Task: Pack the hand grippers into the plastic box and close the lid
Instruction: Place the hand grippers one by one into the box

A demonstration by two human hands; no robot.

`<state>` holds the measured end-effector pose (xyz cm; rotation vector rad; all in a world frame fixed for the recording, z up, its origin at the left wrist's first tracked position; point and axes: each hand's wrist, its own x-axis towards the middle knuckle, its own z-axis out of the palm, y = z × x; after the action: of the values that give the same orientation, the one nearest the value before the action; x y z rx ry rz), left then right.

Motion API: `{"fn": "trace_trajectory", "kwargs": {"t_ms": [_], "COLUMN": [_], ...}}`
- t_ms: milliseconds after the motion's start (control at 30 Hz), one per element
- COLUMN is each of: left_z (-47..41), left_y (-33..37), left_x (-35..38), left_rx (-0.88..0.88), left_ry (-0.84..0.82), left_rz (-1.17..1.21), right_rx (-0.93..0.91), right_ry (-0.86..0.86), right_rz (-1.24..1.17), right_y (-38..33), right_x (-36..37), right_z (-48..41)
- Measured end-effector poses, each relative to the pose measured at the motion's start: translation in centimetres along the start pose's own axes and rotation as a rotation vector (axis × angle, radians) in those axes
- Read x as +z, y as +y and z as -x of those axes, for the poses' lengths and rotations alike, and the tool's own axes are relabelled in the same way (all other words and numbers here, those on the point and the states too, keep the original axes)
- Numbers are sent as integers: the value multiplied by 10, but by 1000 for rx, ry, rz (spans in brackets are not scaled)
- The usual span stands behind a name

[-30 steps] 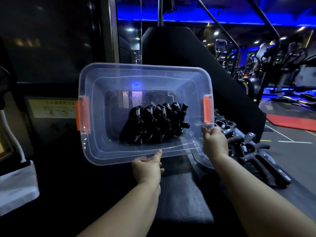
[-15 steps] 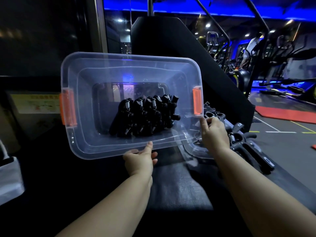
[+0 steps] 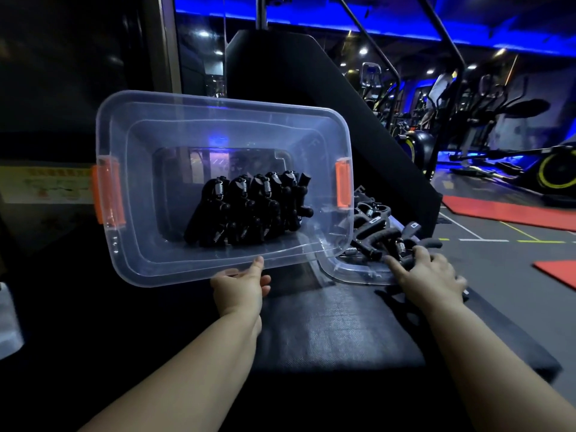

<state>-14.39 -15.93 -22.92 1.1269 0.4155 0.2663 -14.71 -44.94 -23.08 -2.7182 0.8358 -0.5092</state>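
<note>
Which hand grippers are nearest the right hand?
The loose hand grippers on the clear lid, at the right hand; the other grippers sit inside the plastic box.

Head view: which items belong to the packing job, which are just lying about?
Job: plastic box, tilted, held at its near rim by the left hand; packed hand grippers inside; loose hand grippers on the clear lid, right hand at them.
Lying about: black bench pad, red mats, exercise bike, yellow sign.
</note>
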Motion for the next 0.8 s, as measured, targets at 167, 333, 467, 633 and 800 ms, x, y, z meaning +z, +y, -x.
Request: {"fn": "trace_trajectory", "kwargs": {"t_ms": [167, 333, 467, 633, 800], "left_z": [2, 2, 1, 1, 3], "left_y": [1, 1, -1, -2, -1], "left_x": [-2, -3, -3, -3, -2], "left_rx": [-1, -3, 3, 7, 7], "left_ry": [-13, -14, -25, -33, -46], "left_rz": [8, 7, 2, -15, -12], "right_rx": [-3, -45, -87, -224, -361], "right_ry": [39, 101, 241, 277, 137], "right_rz": [77, 101, -132, -507, -882], "right_y": [0, -2, -7, -12, -26], "right_x": [3, 1, -3, -8, -9], "right_z": [1, 6, 12, 22, 29]}}
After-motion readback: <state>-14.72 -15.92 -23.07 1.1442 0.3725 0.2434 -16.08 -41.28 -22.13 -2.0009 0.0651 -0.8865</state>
